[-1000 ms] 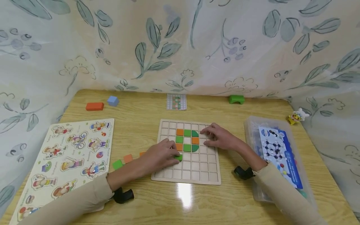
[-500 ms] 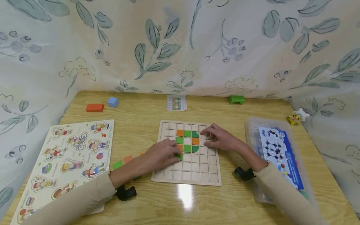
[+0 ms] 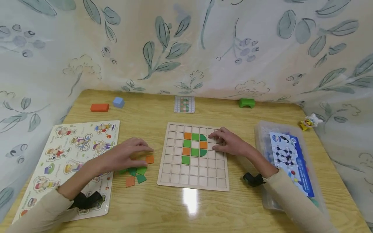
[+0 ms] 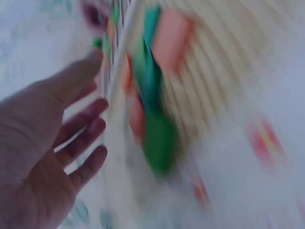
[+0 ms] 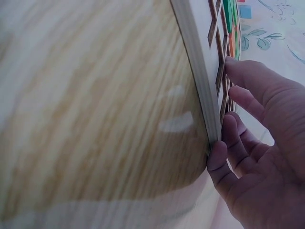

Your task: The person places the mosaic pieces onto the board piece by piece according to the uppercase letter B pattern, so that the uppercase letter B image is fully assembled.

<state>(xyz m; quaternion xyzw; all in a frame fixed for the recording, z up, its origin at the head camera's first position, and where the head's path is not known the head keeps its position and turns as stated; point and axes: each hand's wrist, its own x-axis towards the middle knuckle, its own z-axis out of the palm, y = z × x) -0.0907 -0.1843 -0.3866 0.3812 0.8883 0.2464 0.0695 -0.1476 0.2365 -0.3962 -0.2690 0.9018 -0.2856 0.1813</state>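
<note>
My left hand, its fingers spread and holding nothing, hovers over a loose pile of tiles left of the wooden grid board. In that pile are an orange square tile, a green square tile and a dark green quarter-round tile; another orange tile lies by the fingertips. The left wrist view is blurred. My right hand rests with loosely bent fingers on the board's right side, fingertips at its edge. Orange and green tiles fill several cells, the lowest a green square.
A small pattern card lies behind the board. To the left is a picture puzzle board, to the right a clear plastic box. Red, blue and green blocks and a figurine stand farther back.
My left hand has let go of the green square tile, which now lies in a board cell, and moved left to the loose tiles. The right hand has stayed in place.
</note>
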